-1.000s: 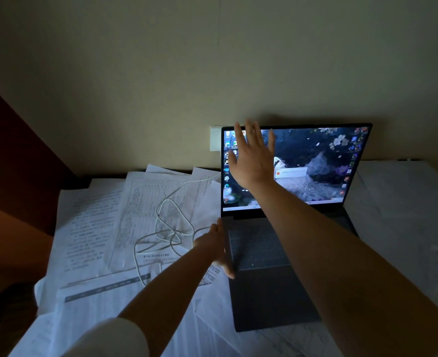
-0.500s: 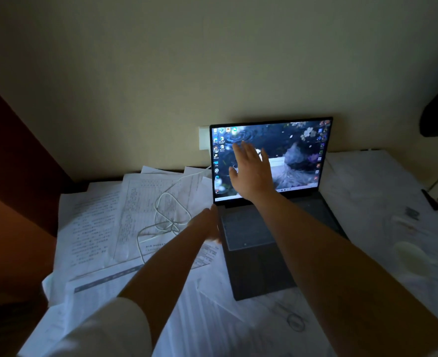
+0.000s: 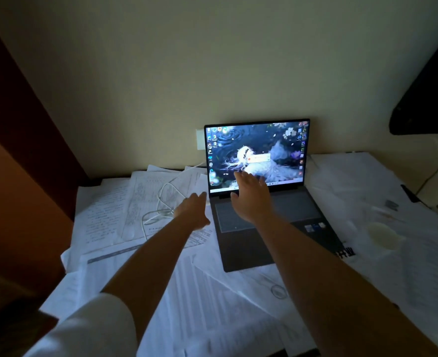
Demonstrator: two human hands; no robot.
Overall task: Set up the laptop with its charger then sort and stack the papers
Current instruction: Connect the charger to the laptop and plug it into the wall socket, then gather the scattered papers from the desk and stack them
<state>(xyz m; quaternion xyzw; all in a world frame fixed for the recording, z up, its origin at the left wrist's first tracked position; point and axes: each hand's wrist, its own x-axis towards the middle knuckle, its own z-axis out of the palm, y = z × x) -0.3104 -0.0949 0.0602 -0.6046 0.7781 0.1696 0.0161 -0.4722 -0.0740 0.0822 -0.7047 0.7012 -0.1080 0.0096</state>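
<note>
A dark grey laptop [image 3: 269, 222] stands open against the wall, its screen lit with a desktop picture. My right hand [image 3: 251, 197] hovers over the keyboard near the screen's lower edge, fingers straight and spread. My left hand [image 3: 193, 210] reaches to the laptop's left rear corner with fingers extended; what it touches is hidden. A white charger cable [image 3: 161, 204] lies looped on the papers left of the laptop and runs up towards a white wall socket [image 3: 200, 139]. Printed papers [image 3: 109, 212] lie scattered and overlapping all over the desk.
More sheets [image 3: 367, 181] cover the desk right of the laptop, with a pale round object [image 3: 384, 234] and a small dark item [image 3: 392, 204] on them. A dark wooden panel [image 3: 19, 140] bounds the left side. A dark shape [image 3: 429, 99] hangs at upper right.
My right hand has come down from the screen's upper left to just above the keyboard. My left hand has slid forward along the laptop's left edge. The head has pulled back.
</note>
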